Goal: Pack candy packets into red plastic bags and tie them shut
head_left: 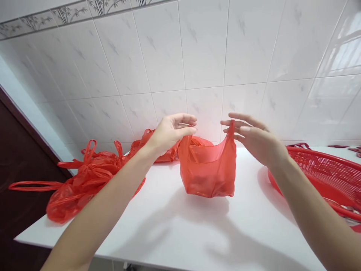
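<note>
A thin red plastic bag (pixel 210 173) hangs by its two handles above the white table, with something darker and unclear in its bottom. My left hand (pixel 173 131) holds the left handle between thumb and fingers. The right handle is at the fingers of my right hand (pixel 251 135), pinched near the thumb tip. The bag's top edge sags between the two hands, and its base casts a shadow on the tabletop.
Several knotted red bags (pixel 87 177) lie in a heap on the left of the white table (pixel 158 226). More red bags (pixel 166 152) rest against the tiled wall (pixel 203 67). A red perforated basket (pixel 324 162) stands at the right, with small items inside.
</note>
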Action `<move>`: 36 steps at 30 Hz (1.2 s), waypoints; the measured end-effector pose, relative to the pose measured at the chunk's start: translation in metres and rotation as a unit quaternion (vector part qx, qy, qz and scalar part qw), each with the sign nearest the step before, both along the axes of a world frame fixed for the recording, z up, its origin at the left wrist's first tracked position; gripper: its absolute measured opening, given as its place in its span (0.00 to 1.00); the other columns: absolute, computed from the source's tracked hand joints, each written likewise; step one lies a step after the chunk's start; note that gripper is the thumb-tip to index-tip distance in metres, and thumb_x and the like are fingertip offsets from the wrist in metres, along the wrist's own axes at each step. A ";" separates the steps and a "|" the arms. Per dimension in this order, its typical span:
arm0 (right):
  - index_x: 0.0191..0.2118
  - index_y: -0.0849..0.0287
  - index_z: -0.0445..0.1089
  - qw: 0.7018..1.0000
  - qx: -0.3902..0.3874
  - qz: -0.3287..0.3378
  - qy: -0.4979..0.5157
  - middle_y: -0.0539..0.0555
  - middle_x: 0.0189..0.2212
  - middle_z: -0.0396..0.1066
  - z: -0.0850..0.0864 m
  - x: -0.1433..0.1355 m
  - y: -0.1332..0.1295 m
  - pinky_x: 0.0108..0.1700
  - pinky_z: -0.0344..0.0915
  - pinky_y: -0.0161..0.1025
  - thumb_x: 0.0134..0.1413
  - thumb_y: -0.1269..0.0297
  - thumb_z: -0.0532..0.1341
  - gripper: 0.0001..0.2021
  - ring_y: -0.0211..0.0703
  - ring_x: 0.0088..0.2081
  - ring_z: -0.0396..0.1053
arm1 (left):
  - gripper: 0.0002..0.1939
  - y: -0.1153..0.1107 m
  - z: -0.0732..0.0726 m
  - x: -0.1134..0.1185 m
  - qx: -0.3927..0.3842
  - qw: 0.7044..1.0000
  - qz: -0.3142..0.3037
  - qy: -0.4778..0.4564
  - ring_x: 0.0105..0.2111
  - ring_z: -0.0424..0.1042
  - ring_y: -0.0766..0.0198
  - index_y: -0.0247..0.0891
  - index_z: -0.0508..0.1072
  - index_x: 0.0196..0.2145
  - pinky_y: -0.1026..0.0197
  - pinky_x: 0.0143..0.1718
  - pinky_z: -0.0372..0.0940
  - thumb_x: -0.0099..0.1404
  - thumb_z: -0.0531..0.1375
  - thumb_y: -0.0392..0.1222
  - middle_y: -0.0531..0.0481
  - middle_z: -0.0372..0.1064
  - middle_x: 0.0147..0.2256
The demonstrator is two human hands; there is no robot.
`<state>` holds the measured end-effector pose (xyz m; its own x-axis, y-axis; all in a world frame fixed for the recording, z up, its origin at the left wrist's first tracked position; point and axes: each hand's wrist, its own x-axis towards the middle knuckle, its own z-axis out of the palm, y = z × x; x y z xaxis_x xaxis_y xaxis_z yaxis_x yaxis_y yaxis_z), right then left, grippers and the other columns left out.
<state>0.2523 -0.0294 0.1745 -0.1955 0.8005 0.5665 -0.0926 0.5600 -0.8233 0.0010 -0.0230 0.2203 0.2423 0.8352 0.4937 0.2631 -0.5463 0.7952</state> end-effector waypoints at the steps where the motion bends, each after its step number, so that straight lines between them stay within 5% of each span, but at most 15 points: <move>1: 0.52 0.48 0.73 0.999 0.017 -0.007 -0.028 0.54 0.48 0.78 0.002 -0.007 -0.001 0.53 0.69 0.54 0.54 0.52 0.68 0.20 0.53 0.49 0.75 | 0.20 -0.002 -0.002 0.007 0.008 1.000 -0.001 0.016 0.46 0.76 0.54 0.38 0.77 0.45 0.53 0.48 0.71 0.54 0.71 0.42 0.44 0.77 0.45; 6: 0.57 0.51 0.69 0.947 0.212 -0.142 -0.196 0.52 0.34 0.79 0.014 -0.041 -0.003 0.52 0.68 0.56 0.60 0.50 0.64 0.22 0.53 0.44 0.76 | 0.28 -0.001 -0.010 0.038 0.018 0.998 0.005 0.058 0.38 0.77 0.60 0.43 0.72 0.54 0.59 0.37 0.73 0.55 0.69 0.36 0.46 0.75 0.44; 9: 0.56 0.51 0.69 0.894 0.317 -0.232 -0.217 0.54 0.36 0.79 0.021 -0.046 0.001 0.57 0.63 0.60 0.61 0.50 0.64 0.21 0.56 0.48 0.74 | 0.24 0.004 -0.011 0.045 0.027 0.999 0.012 0.019 0.33 0.76 0.64 0.41 0.72 0.51 0.60 0.34 0.73 0.57 0.66 0.32 0.46 0.74 0.44; 11: 0.57 0.50 0.68 0.892 0.321 -0.248 -0.198 0.54 0.38 0.79 0.020 -0.042 0.004 0.57 0.63 0.59 0.61 0.49 0.64 0.22 0.54 0.48 0.74 | 0.22 0.006 -0.009 0.045 0.039 0.999 0.022 -0.001 0.33 0.76 0.64 0.41 0.73 0.50 0.59 0.35 0.73 0.57 0.66 0.33 0.46 0.73 0.46; 16: 0.60 0.49 0.65 0.959 0.163 -0.161 -0.168 0.56 0.50 0.75 -0.016 -0.024 0.012 0.55 0.66 0.55 0.47 0.47 0.72 0.36 0.55 0.52 0.72 | 0.18 0.007 -0.007 0.042 0.066 0.996 0.040 -0.037 0.32 0.76 0.65 0.40 0.75 0.48 0.58 0.38 0.73 0.59 0.65 0.33 0.46 0.73 0.47; 21: 0.35 0.57 0.76 0.996 -0.056 0.004 -0.074 0.53 0.33 0.76 -0.052 -0.024 0.014 0.40 0.70 0.44 0.54 0.49 0.67 0.15 0.47 0.37 0.73 | 0.18 0.012 -0.010 0.040 0.065 0.997 0.031 -0.021 0.36 0.77 0.63 0.40 0.75 0.47 0.58 0.40 0.73 0.57 0.65 0.35 0.46 0.73 0.50; 24: 0.31 0.56 0.75 0.987 -0.127 -0.001 0.096 0.50 0.30 0.74 -0.056 -0.022 0.017 0.37 0.68 0.38 0.47 0.50 0.73 0.15 0.42 0.33 0.71 | 0.18 0.015 -0.008 0.032 0.074 0.996 0.042 -0.011 0.42 0.76 0.61 0.39 0.76 0.45 0.57 0.47 0.72 0.55 0.66 0.34 0.46 0.74 0.49; 30: 0.26 0.55 0.73 0.967 -0.171 -0.019 0.187 0.48 0.25 0.73 -0.063 -0.009 0.028 0.33 0.67 0.37 0.35 0.54 0.78 0.16 0.40 0.29 0.69 | 0.15 0.017 -0.005 0.003 0.047 0.995 0.079 -0.041 0.41 0.76 0.59 0.36 0.78 0.39 0.57 0.46 0.72 0.51 0.67 0.35 0.45 0.77 0.41; 33: 0.28 0.54 0.74 0.957 -0.171 -0.051 0.229 0.47 0.26 0.73 -0.076 -0.001 0.033 0.33 0.67 0.37 0.35 0.56 0.78 0.16 0.39 0.29 0.70 | 0.15 0.021 -0.019 -0.011 0.047 0.993 0.090 -0.060 0.42 0.75 0.58 0.35 0.78 0.38 0.56 0.47 0.71 0.50 0.68 0.38 0.46 0.76 0.37; 36: 0.26 0.55 0.72 0.952 -0.212 -0.057 0.212 0.48 0.25 0.74 -0.093 0.004 0.039 0.31 0.66 0.37 0.33 0.57 0.78 0.17 0.40 0.28 0.70 | 0.17 0.030 -0.049 -0.021 0.044 0.989 0.093 -0.110 0.43 0.75 0.57 0.36 0.76 0.38 0.54 0.49 0.70 0.49 0.70 0.43 0.44 0.76 0.41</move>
<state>0.2565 0.0094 0.0819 0.0813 0.9770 0.1971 -0.4260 0.2128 -0.8794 -0.0205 0.0068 0.1710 -0.0326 0.8067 0.5900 0.1907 -0.5745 0.7960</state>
